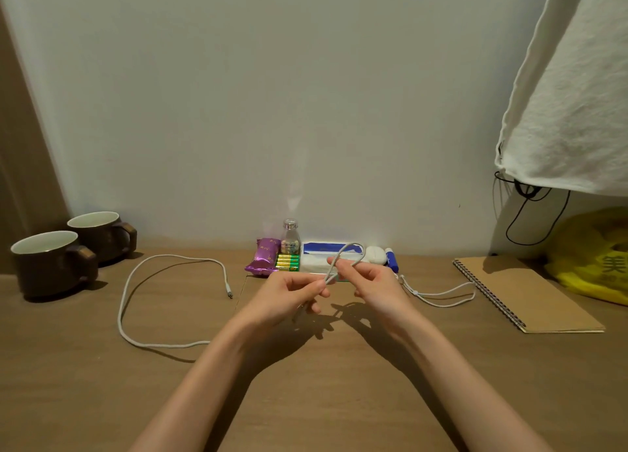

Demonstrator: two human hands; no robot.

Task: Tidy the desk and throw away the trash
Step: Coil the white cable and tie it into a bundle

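- The left hand (292, 295) and right hand (377, 282) are raised just above the middle of the wooden desk (102, 400), close together.
- Both pinch a pale charging cable (176, 255). The left holds it between thumb and curled fingers; the right grips it with thumb and forefinger, other fingers curled.
- Between the hands the cable rises in a small loop toward 12 o'clock.
- The rest of the cable lies on the desk in a wide curve at 9 o'clock, and its plug end (230, 294) lies free just left of the left hand.
- At 12 o'clock, against the wall, stand a purple snack packet (263, 256), a pack of green batteries (288, 262), a small glass bottle (290, 236), a blue-and-white tissue pack (319, 249), a white rounded item (375, 255) and a blue one (391, 260).
- A thin white cord (441, 295) lies at 3 o'clock, beside a spiral notebook (523, 295).
- A yellow plastic bag (594, 254) sits at 2 o'clock under hanging white cloth (571, 95).
- Two brown mugs (51, 265) stand touching at 10 o'clock.
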